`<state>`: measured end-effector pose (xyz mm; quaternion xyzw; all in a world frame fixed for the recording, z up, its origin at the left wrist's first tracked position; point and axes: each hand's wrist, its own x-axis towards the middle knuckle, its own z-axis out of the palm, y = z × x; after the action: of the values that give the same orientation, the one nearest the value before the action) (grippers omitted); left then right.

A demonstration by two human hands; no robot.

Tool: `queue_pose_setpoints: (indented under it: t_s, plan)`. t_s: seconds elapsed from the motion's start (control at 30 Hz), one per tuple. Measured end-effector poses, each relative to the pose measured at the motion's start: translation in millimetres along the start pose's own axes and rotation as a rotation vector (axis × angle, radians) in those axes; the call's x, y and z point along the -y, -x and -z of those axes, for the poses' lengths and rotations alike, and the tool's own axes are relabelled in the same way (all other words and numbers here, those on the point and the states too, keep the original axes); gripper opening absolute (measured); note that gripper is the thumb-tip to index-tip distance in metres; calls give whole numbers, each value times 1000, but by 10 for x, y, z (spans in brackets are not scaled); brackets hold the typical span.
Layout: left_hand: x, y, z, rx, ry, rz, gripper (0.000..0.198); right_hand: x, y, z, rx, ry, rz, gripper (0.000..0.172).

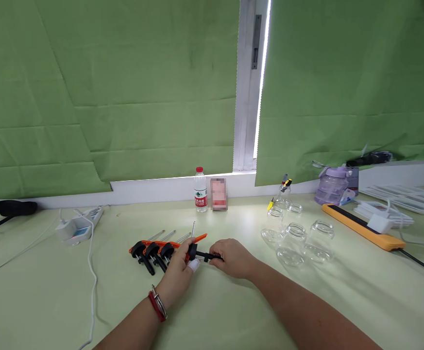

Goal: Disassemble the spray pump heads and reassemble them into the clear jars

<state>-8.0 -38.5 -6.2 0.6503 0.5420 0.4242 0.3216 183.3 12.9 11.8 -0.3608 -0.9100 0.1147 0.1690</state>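
Both hands are on one black and orange tool (193, 251) above the table's middle. My left hand (178, 272) is closed round its black round part, with a white covering on the thumb. At the tool's black rod end, my right hand (229, 257) pinches with thumb and fingers. Part of the tool is hidden by the fingers. Just left of my left hand, several similar tools (139, 250) lie side by side in a row, with black handles toward me, orange parts and thin metal rods pointing away.
A water bottle (200, 192) and a small box (219, 194) stand near the wall. Several glass jars (292, 245) stand at the right, before an orange power strip (361, 227) and a purple jug (331, 185). A white power strip (82, 226) with cables lies left.
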Motion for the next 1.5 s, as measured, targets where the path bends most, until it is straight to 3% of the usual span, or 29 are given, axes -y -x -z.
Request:
queue_pose_setpoints:
  t_s: [0.1, 0.23, 0.3, 0.4, 0.53, 0.67, 0.93, 1.1, 1.33, 1.5]
  plan:
    - [17, -31, 115, -96, -207, -107, 56, -37, -7, -10, 33, 27, -50, 13]
    - [76, -141, 429, -355, -560, -199, 44, -128, -17, -49, 61, 37, -116, 17]
    - [139, -205, 596, -458, -759, -162, 40, -160, -17, -71, 67, 35, -124, 17]
    - [262, -272, 781, -536, -937, 48, 46, -166, -12, -96, 77, 31, -119, 17]
    - [405, -296, 873, -429, -1009, 233, 65, -107, -15, -126, 82, 27, -105, 18]
    - [452, -299, 855, -309, -985, 289, 71, -17, -55, -177, 70, 44, -101, 20]
    - [397, -340, 665, -390, -1025, 302, 68, 120, -147, -258, -3, 148, -132, 23]
    - [421, -337, 562, -405, -1090, 214, 70, 305, -41, -314, -145, 136, -9, 40]
    - [419, -322, 506, -333, -1105, 134, 60, 396, 29, -502, 108, 2, -25, 71]
    - [388, -341, 461, -352, -1130, 129, 53, 207, -55, -395, 197, -44, 1, 66]
